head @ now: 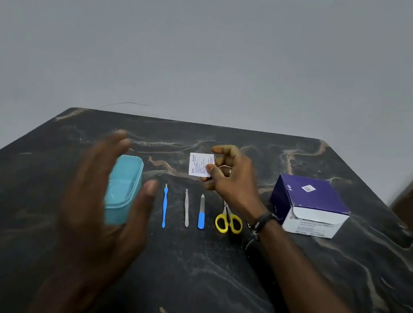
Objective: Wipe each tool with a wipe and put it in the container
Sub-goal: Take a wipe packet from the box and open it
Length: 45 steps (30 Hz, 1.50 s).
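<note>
Pinched between thumb and fingertips of my right hand (227,171) is a sealed wipe packet (200,164), held by its right edge above the table (207,278). My left hand (102,194) hangs with fingers spread and blurred, holding nothing, in front of the container (124,189).

From the head view, the tools lie in a row just below my grip: a blue pusher (164,205), a tweezer (187,208), a file (202,212) and scissors (229,221), partly hidden under my right wrist. The container sits left of them, the wipe box (308,205) to the right of my grip.

I judge the packet nearly weightless, thin and floppy, its foil slick; tearing it wants both hands pinching near one edge. The tools look light, stiff and narrow, best taken by their handles, away from pointed tips.
</note>
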Each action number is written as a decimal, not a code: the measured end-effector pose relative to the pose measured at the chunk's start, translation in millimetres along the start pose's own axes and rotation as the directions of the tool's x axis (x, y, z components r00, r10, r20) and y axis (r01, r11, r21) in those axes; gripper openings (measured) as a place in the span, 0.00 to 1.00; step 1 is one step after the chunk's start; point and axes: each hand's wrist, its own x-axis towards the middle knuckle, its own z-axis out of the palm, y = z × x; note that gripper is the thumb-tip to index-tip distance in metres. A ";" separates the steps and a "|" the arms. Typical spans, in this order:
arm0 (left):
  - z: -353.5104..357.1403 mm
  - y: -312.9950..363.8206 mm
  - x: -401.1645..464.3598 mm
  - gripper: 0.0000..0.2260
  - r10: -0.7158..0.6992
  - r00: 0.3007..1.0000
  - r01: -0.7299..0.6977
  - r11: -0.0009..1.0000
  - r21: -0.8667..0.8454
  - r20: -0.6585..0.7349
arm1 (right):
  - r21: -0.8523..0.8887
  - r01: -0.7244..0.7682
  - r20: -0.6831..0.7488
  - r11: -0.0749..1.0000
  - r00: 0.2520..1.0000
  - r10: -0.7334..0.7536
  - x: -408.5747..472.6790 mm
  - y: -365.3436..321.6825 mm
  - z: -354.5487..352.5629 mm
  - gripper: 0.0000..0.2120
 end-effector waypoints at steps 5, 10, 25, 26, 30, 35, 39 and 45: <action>86.6 11.6 39.8 0.23 -0.163 0.958 0.227 0.935 -0.273 0.238 | 0.051 0.051 -0.105 0.997 0.993 -0.045 -0.3 5.6 -4.3 0.06; 132.7 -17.9 47.4 0.25 -0.296 0.889 0.375 0.908 -0.185 0.350 | 0.035 0.072 -0.218 0.997 0.974 -0.063 6.0 14.2 -9.0 0.04; 128.1 -34.5 39.2 0.06 -0.532 0.618 0.786 0.415 -0.458 0.579 | 0.213 0.055 -0.090 0.976 0.995 -0.036 8.8 10.1 -13.5 0.05; 127.1 -34.7 38.8 0.06 -0.531 0.608 0.794 0.406 -0.453 0.590 | 0.228 0.041 -0.067 0.973 0.997 -0.026 8.5 10.5 -14.1 0.05; 126.9 -38.1 37.7 0.05 -0.534 0.595 0.803 0.387 -0.453 0.600 | 0.254 -0.004 -0.006 0.967 1.000 0.006 8.0 10.6 -16.4 0.07; 131.1 -41.3 35.4 0.06 -0.534 0.586 0.810 0.372 -0.453 0.609 | 0.294 -0.031 -0.003 0.955 0.999 0.034 8.5 11.5 -16.9 0.06; 133.0 -41.8 34.5 0.05 -0.525 0.598 0.800 0.347 -0.490 0.605 | 0.286 -0.005 -0.078 0.958 0.997 0.028 10.0 13.9 -15.1 0.05; 134.3 -43.3 31.0 0.05 -0.523 0.649 0.759 0.395 -0.519 0.552 | 0.268 0.002 -0.080 0.963 0.997 0.020 7.2 16.6 -12.8 0.03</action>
